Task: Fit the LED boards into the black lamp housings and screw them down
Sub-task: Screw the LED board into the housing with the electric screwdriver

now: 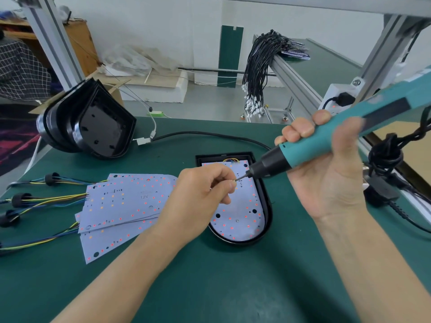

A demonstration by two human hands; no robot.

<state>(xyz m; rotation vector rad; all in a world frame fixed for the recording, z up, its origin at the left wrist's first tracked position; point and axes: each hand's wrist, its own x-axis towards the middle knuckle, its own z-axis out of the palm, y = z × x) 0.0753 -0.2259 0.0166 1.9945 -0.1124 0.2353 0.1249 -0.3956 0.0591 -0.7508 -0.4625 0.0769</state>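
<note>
A black lamp housing (268, 206) lies on the green table with a white LED board (242, 215) seated inside it. My right hand (326, 173) grips a teal electric screwdriver (310, 148), tilted with its tip pointing down-left over the board. My left hand (205, 197) pinches a small screw (234, 180) at the driver's bit, just above the board's upper half. Several loose LED boards (121, 206) with coloured wires lie stacked to the left. A nested stack of empty black housings (93, 127) leans at the back left.
A black power cable (210, 135) curves across the table behind the housing. A bundle of black wire leads (258, 66) hangs off an aluminium rail at the back. The screwdriver's cord and a plug (382, 183) sit at the right edge by the frame.
</note>
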